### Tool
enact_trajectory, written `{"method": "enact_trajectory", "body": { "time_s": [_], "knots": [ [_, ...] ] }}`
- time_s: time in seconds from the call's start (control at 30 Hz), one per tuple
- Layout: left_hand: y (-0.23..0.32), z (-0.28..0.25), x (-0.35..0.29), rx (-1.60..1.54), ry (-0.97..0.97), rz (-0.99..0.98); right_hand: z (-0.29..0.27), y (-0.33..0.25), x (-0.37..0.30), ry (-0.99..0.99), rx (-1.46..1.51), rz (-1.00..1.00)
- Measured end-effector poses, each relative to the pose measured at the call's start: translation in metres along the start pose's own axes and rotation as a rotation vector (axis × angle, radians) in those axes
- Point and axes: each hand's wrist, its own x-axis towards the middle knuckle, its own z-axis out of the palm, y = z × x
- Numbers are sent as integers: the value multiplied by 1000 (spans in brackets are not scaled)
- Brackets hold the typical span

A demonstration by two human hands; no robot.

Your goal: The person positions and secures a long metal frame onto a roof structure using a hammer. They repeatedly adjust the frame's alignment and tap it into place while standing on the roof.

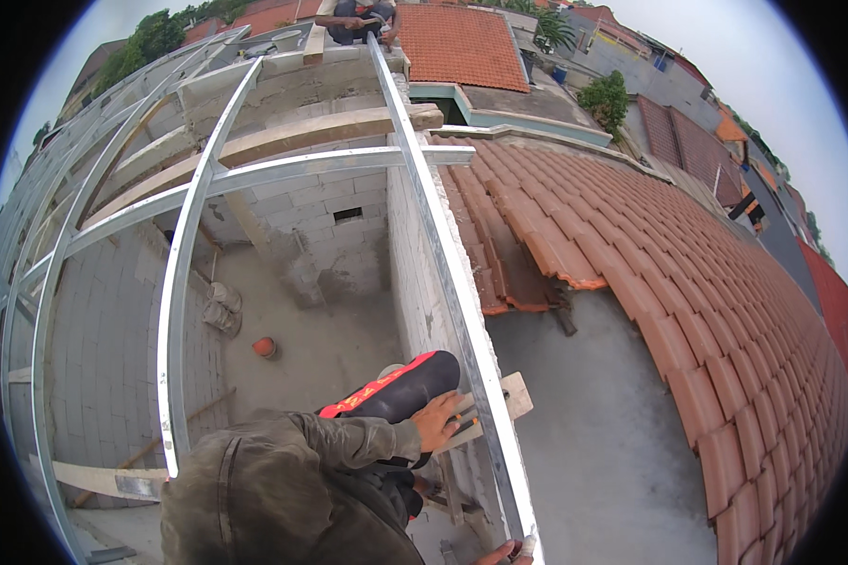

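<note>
The long steel rail ran along the block wall top beside the tiled roof, the left hand curling its fingers around a wooden block against it, while the right hand, at the frame's lower edge, touched the rail, its fingers' pose impossible to tell.

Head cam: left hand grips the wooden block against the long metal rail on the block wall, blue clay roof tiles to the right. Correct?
Not quite. The head view shows orange-red clay roof tiles, not blue. The rest holds: the left hand grips the wooden block against the long metal rail on the grey block wall.
</note>
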Motion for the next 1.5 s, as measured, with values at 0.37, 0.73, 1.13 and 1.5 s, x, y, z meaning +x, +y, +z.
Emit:
{"method": "enact_trajectory", "body": {
  "time_s": [0.37, 0.73, 1.13, 1.5],
  "knots": [
    [-208, -151, -118, 253, 50, -471, 61, -51, 126, -73, 220, -457],
    [-212, -103, -302, 190, -189, -1028, 60, -69, 105, -39, -66, -425],
    [-340, -54, -338, 363, -191, -1024, 51, -81, 93, -81, -117, -343],
    [-345, -49, -319, 365, -511, -910, 49, -77, 101, -93, -183, -309]
  ]
}}
